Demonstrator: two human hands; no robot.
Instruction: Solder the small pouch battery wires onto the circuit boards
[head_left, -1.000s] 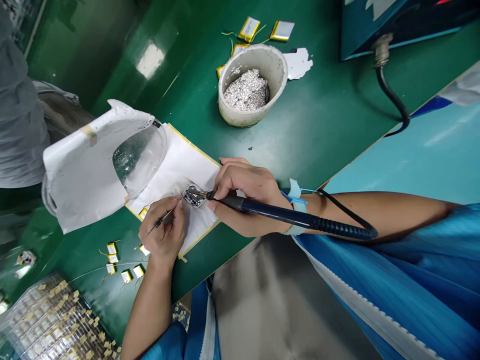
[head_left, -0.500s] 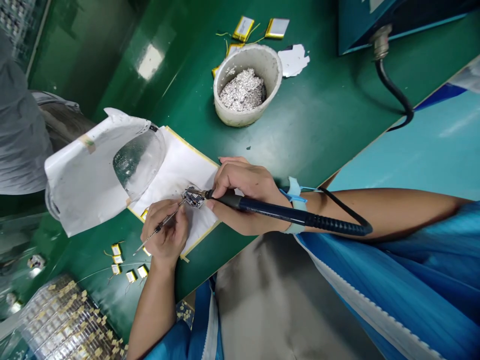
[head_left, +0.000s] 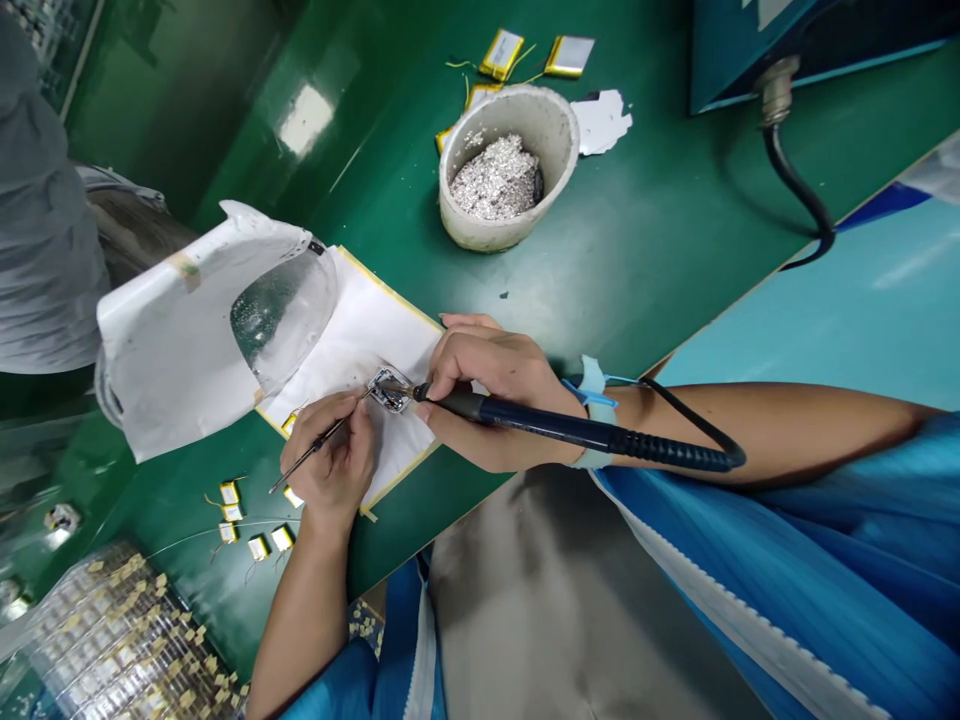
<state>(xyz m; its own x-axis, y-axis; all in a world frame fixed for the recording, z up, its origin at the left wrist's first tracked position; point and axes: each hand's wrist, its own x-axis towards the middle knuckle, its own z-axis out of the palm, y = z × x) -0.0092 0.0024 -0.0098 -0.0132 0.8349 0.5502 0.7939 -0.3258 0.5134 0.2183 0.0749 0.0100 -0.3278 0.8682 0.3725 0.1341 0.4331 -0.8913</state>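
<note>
Tray of small parts with yellowish tabs, toward the desk's lower-left side. White hood with clear window covers the left corner of a white, yellow-edged sheet. Small batteries lie off the sheet's lower-left edge. Left hand: fingers pinched on thin tool, its tip at the small framed device. Device is over the sheet, toward its right corner; resting or lifted, cannot tell. Right hand: clamped round soldering iron, tip inside the frame. Tub of silvery granules stands off the sheet's upper-right edge.
</note>
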